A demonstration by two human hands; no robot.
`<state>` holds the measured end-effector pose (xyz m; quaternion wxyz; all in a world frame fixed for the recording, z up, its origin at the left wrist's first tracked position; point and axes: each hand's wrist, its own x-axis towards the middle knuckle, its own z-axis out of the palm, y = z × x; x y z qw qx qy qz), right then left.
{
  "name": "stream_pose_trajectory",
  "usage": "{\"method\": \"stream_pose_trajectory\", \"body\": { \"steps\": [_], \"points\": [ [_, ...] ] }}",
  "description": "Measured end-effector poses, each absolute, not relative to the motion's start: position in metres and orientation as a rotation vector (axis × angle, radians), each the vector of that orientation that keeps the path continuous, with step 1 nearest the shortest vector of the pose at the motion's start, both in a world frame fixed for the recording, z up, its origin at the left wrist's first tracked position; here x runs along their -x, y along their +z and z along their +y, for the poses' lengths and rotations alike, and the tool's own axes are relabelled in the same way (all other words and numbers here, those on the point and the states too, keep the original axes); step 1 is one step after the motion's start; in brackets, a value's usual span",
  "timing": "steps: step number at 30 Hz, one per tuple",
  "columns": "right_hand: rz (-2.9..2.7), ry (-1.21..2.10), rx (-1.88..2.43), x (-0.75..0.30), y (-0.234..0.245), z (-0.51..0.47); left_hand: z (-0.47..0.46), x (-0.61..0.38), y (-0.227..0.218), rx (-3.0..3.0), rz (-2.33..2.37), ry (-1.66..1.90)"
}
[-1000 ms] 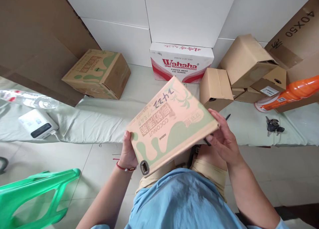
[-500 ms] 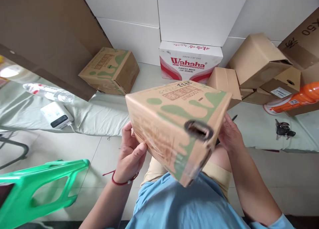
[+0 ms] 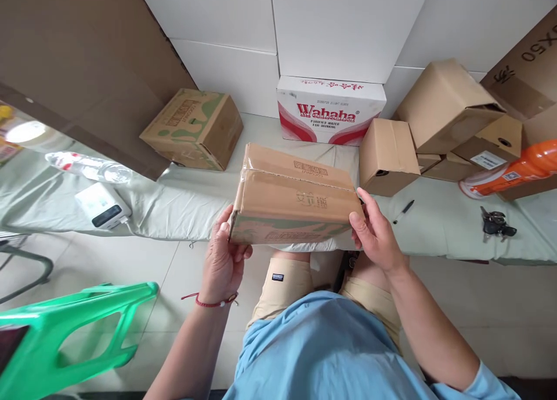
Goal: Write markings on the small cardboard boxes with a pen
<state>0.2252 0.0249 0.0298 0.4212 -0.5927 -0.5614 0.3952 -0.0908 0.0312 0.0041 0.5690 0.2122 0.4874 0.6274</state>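
Between my two hands is a brown cardboard box (image 3: 296, 194) with green print and a taped seam across its top. My left hand (image 3: 224, 258) grips its left end, thumb at the lower corner; a red cord bracelet circles that wrist. At the right end, my right hand (image 3: 378, 232) holds the box with the thumb on the near side and fingers behind. The box is over the front edge of the cloth-covered surface (image 3: 191, 200); whether its underside touches the cloth I cannot tell.
A similar printed box (image 3: 191, 127) stands behind to the left, a white-and-red Wahaha carton (image 3: 331, 110) at the back. Plain boxes (image 3: 387, 153), an orange bottle (image 3: 509, 171), keys (image 3: 498, 223) and a pen (image 3: 404, 211) are right. A power bank (image 3: 102, 206) and green stool (image 3: 87, 330) are left.
The box has been turned over in my hands and moved away from my body. Its taped seam now faces up, and the hand hole has gone out of sight.
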Motion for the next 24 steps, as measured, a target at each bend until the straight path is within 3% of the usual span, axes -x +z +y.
{"method": "stream_pose_trajectory", "body": {
  "steps": [4, 11, 18, 24],
  "points": [
    [-1.560, 0.791, 1.512, -0.221, 0.038, 0.018, 0.029, 0.098, 0.008, -0.468, 1.235, 1.483],
    [-1.652, 0.860, 1.478, -0.216, 0.044, 0.016, 0.018, 0.108, 0.006, -0.458, 1.317, 1.441],
    [-1.819, 0.698, 1.334, -0.191, 0.045, -0.008, 0.014, 0.120, -0.005, -0.257, 1.464, 1.480],
    [-1.548, 0.896, 1.351, -0.203, 0.036, 0.006, 0.010, 0.112, 0.008, -0.478, 1.345, 1.576]
  ]
}}
